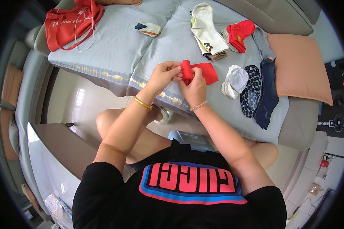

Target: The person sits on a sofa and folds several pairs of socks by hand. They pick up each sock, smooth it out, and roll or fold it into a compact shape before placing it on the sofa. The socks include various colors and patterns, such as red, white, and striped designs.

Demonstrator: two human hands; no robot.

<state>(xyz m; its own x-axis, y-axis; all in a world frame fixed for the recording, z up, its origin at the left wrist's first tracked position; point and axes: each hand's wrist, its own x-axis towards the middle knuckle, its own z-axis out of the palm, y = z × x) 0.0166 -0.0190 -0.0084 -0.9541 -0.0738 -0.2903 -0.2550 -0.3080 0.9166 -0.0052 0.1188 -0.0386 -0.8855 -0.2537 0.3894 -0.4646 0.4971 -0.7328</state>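
Note:
A red sock (pixel 207 73), partly rolled up, is held between my two hands above the near edge of the sofa seat. The fingers of my left hand (pixel 166 75) pinch the rolled part from the left. My right hand (pixel 194 87) grips the roll from below, and the flat end sticks out to the right. Beyond lie a stack of white socks (pixel 207 31) and a pile with red socks (pixel 239 34) on top. White socks (pixel 230 88), a black patterned sock (pixel 248 100) and dark navy socks (pixel 266 97) lie to the right. A small folded sock (pixel 149 29) is farther left.
The sofa seat (pixel 117 37) has a grey cover with a patterned border. A red cloth bag (pixel 71 28) lies at the far left, an orange cushion (pixel 298 65) at the right. A glossy white table (pixel 48 169) stands left of me. A light-blue plastic stool (pixel 189 138) is below.

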